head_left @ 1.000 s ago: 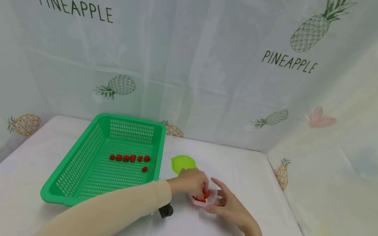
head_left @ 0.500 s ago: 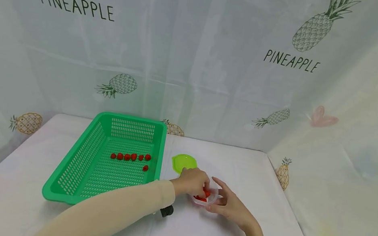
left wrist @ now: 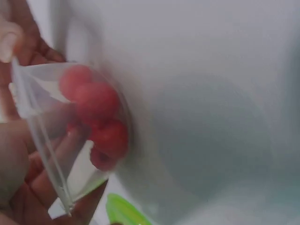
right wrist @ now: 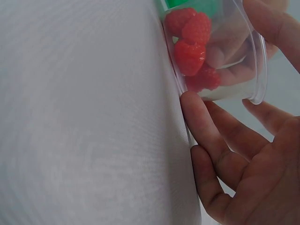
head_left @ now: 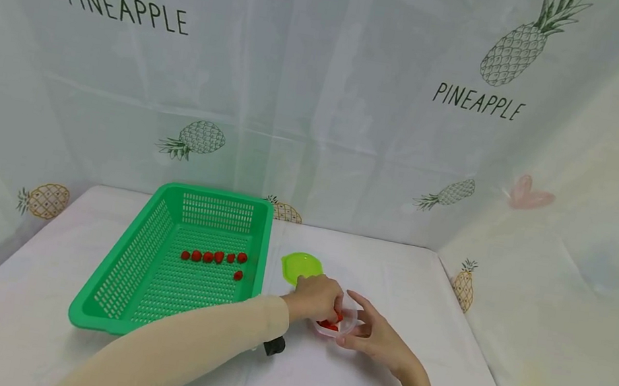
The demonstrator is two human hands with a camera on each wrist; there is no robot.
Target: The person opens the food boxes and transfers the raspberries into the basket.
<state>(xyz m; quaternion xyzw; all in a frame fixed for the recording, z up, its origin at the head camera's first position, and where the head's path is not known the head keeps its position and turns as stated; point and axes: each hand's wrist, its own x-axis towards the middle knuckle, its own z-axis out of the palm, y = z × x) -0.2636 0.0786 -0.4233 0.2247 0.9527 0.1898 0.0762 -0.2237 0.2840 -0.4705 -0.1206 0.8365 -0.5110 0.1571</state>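
Note:
A clear plastic container [right wrist: 239,89] with several red raspberries [right wrist: 190,56] stands on the white-covered table. My left hand [head_left: 316,297] reaches into it from above; inside the container its thumb and finger pinch a raspberry [right wrist: 205,78] low against the others. The left wrist view shows those fingers through the clear wall, against the raspberries [left wrist: 98,103]. Curved round the container's right side, my right hand [head_left: 380,340] holds it, fingertips low near the table. Just behind the left hand lies a bright green lid [head_left: 300,266], partly covered by that hand.
At the left stands a large green basket [head_left: 262,246]. Several raspberries [head_left: 208,257] form a row on its floor, with a single one [head_left: 238,275] in front of the row's right end. The left sleeve [head_left: 205,331] crosses the basket's front right corner.
The head view has shifted slightly. Both hands stay at the container; the left fingers move only a little inside it. The raspberries in the basket are unchanged.

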